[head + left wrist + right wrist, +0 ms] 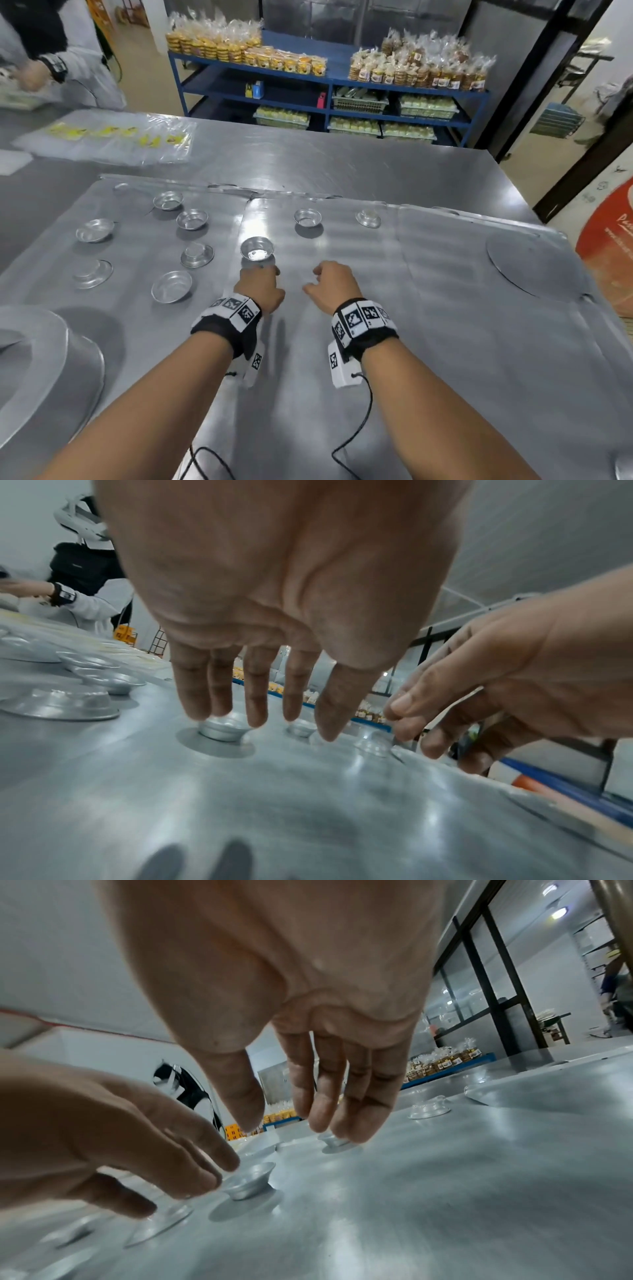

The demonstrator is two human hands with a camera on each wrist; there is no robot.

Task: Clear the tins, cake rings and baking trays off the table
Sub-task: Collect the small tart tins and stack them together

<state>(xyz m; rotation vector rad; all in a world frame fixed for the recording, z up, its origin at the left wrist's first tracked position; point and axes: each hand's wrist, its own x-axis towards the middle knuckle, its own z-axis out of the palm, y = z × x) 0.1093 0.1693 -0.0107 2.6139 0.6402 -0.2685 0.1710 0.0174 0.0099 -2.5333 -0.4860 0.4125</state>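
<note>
Head view, looking down: two bare forearms with marker-patterned wristbands reach over a metal table [342, 164] covered by flat baking trays [445, 325]. Small round tins lie scattered across the trays, some upright, some upside down.

The left hand [262, 287] hovers just behind the nearest tin [257, 249], an upright little cup at the seam between two trays. Its fingers [255, 696] hang loosely spread over the tin, holding nothing; the tips look close to the rim, though contact is not clear. The right hand [330, 282] floats just beside it, fingers relaxed and slightly curled, also empty. A second upright tin [308, 218] and an upturned tin [368, 218] sit farther out, ahead of the right hand.

To do this step well, the left fingers should probably drop around the flared rim and pinch it from both sides, since the cup is light, smooth and likely to skid on bare metal. Nesting tins that face the same way would likely save trips.

At the near left sits a large round cake pan [51, 370], and a flat metal disc [524, 263] lies on the right. Clear printed bags [113, 137] rest at the table's far left, where another person's arm [51, 72] works. Behind stands a blue shelf rack [329, 85] stacked with bagged baked goods, with a dark-framed doorway on the right.
</note>
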